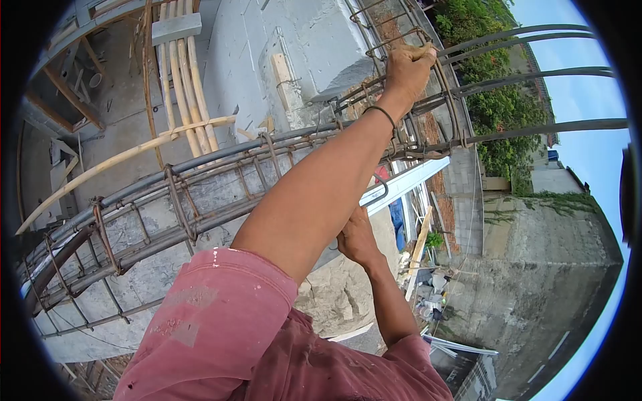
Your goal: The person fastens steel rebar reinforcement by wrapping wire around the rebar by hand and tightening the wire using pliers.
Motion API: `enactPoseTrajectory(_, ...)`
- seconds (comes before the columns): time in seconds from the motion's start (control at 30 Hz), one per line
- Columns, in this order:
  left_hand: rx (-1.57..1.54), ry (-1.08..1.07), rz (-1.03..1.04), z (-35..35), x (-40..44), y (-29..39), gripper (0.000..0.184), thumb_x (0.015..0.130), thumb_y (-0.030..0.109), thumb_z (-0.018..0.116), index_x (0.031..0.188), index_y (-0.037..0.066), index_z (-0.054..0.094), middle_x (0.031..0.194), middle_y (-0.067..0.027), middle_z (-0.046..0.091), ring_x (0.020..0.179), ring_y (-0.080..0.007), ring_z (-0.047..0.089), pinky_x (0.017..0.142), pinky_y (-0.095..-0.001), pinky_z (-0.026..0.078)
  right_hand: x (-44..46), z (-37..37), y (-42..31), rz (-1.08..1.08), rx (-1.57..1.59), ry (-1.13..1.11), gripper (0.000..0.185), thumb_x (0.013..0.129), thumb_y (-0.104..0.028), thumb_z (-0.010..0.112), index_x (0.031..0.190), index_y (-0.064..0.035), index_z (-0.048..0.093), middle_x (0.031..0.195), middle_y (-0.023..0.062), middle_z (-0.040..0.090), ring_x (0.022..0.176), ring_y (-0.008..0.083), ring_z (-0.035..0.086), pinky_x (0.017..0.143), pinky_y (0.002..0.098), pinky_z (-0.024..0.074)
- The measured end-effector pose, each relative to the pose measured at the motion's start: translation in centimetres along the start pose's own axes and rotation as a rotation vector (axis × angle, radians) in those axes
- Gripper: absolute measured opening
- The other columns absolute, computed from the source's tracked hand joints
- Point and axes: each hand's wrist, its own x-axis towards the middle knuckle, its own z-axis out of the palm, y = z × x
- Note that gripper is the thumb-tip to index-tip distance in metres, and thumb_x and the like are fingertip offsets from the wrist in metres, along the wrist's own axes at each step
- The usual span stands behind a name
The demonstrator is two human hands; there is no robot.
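Note:
My left hand (408,70) reaches up to the top of the rebar cage (445,100), its fingers closed on a thin steel stirrup at the upper corner. A dark band circles that wrist. Lower down, my right hand (361,237) is curled beside the beam rebar (221,167). My left forearm covers its fingertips, so what it grips is hidden. Just above it, a bent steel hook (380,192) sticks out from behind the forearm. Several long upright bars (535,77) extend from the cage toward the sky.
Bamboo poles (184,87) and a grey block (176,29) lie at upper left. A grey block wall (234,60) borders the cage. Below on the right are a wooden plank (419,250), scattered debris and a concrete wall (535,247).

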Motion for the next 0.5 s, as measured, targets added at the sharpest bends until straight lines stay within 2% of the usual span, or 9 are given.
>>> enactPoseTrajectory(0.07,-0.017,0.024,0.014,0.2,0.4,-0.6,0.029,0.097,0.023,0.07,0.112,-0.002,0.076,0.129,-0.016,0.069,0.114,-0.0221,0.064,0.098,-0.0328,0.05,-1.1,0.2,-0.3,-0.024,-0.035,0.148,0.024,0.079,-0.007,0.078,0.1,-0.0031,0.066,0.121,0.0117,0.063,0.109,0.0332,0.057,0.088,0.0442,0.045)
enactPoseTrajectory(0.1,-0.013,0.047,0.025,0.6,0.4,-0.9,0.029,0.097,0.023,0.069,0.112,-0.001,0.076,0.129,-0.0165,0.068,0.115,-0.0223,0.064,0.097,-0.0332,0.05,-2.2,0.3,0.0,-0.015,-0.049,0.152,0.024,0.079,-0.007,0.078,0.1,-0.0031,0.066,0.121,0.0117,0.063,0.109,0.0332,0.057,0.088,0.0442,0.045)
enactPoseTrajectory(0.17,0.021,0.049,0.061,0.7,0.1,-0.5,0.029,0.096,0.022,0.07,0.113,-0.001,0.076,0.128,-0.0143,0.068,0.115,-0.0227,0.064,0.095,-0.0339,0.051,-4.9,0.1,0.6,0.155,0.194,0.354,0.023,0.081,-0.006,0.077,0.101,-0.0029,0.065,0.112,0.0151,0.064,0.092,0.0315,0.061,0.077,0.0407,0.0486)
enactPoseTrajectory(0.23,0.002,0.077,0.003,0.8,-0.4,0.1,0.03,0.094,0.02,0.071,0.115,-0.002,0.074,0.126,-0.0109,0.064,0.112,-0.022,0.063,0.095,-0.0323,0.05,-7.9,-1.8,0.4,0.351,0.373,0.473,0.015,0.092,-0.011,0.072,0.101,-0.0029,0.065,0.097,0.0123,0.066,0.075,0.0212,0.06,0.066,0.0322,0.0475)
enactPoseTrajectory(0.3,-0.063,0.087,-0.003,1.0,-0.2,-0.2,0.032,0.093,0.018,0.072,0.117,-0.004,0.073,0.124,-0.0093,0.064,0.111,-0.0205,0.063,0.096,-0.0303,0.048,-10.8,-3.6,0.7,0.633,0.776,0.586,0.018,0.101,-0.021,0.065,0.097,-0.0035,0.061,0.083,0.0048,0.061,0.069,0.0107,0.054,0.062,0.0267,0.0447)
enactPoseTrajectory(0.37,-0.135,0.083,-0.02,1.1,-0.5,0.2,0.032,0.093,0.015,0.072,0.118,-0.005,0.072,0.122,-0.0096,0.067,0.111,-0.0186,0.062,0.098,-0.029,0.046,-11.1,-7.6,-0.6,0.703,0.775,0.637,0.025,0.105,-0.026,0.059,0.092,-0.0051,0.056,0.077,-0.0019,0.056,0.068,0.0049,0.051,0.062,0.0243,0.0432)
enactPoseTrajectory(0.43,-0.181,0.069,-0.017,0.9,-0.4,0.1,0.033,0.093,0.014,0.072,0.12,-0.005,0.071,0.117,-0.0094,0.07,0.11,-0.017,0.063,0.1,-0.0281,0.045,-11.3,-11.1,-0.8,0.744,0.589,0.617,0.025,0.102,-0.023,0.063,0.091,-0.0045,0.051,0.074,0.003,0.053,0.065,0.0128,0.052,0.061,0.0298,0.0433)
enactPoseTrajectory(0.5,-0.188,0.011,0.002,0.8,-0.1,-0.3,0.034,0.093,0.013,0.072,0.121,-0.005,0.071,0.115,-0.0092,0.071,0.109,-0.0163,0.063,0.101,-0.0276,0.044,-11.0,-13.4,0.4,0.657,0.021,0.583,0.022,0.098,-0.018,0.066,0.093,-0.0022,0.051,0.074,0.0122,0.054,0.065,0.0274,0.054,0.062,0.0368,0.0437)
